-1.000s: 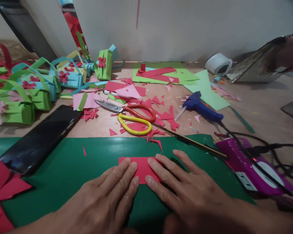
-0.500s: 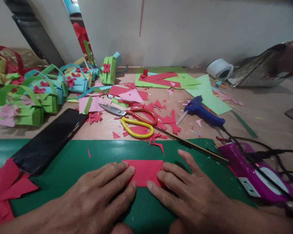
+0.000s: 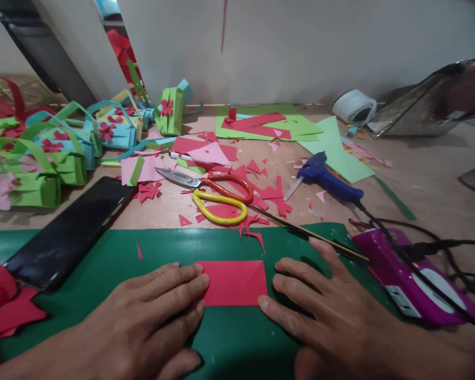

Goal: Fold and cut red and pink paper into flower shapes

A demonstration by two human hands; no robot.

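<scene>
Delta vs 1 s ago: both hands have slid outward. Back then the fingers covered the middle of the red paper; half a second ago they were already off the centre, and now almost the whole piece is exposed. The paper itself hasn't shifted on the green cutting mat

Left hand: flat, palm down, fingers loosely together and extended, tips touching the paper's left edge. No pinch

Right hand: flat, palm down, fingers a bit spread. The lowest fingertip touches the paper's bottom right corner, the next sits just beside the right edge, and the rest lie on the mat further right. No pinch

So the paper lies between the two sets of fingertips, at mat centre near the front edge of the desk

Paper look: small red rectangle, lying flat, long side left to right, edges crisp. A diagonal crease runs across its right end, looks folded; can't tell the layer count

Around it: scissors with orange and yellow handles just behind the mat among red scraps, blue glue gun back right, purple power strip right of the right hand, black phone on the mat's left corner
</scene>
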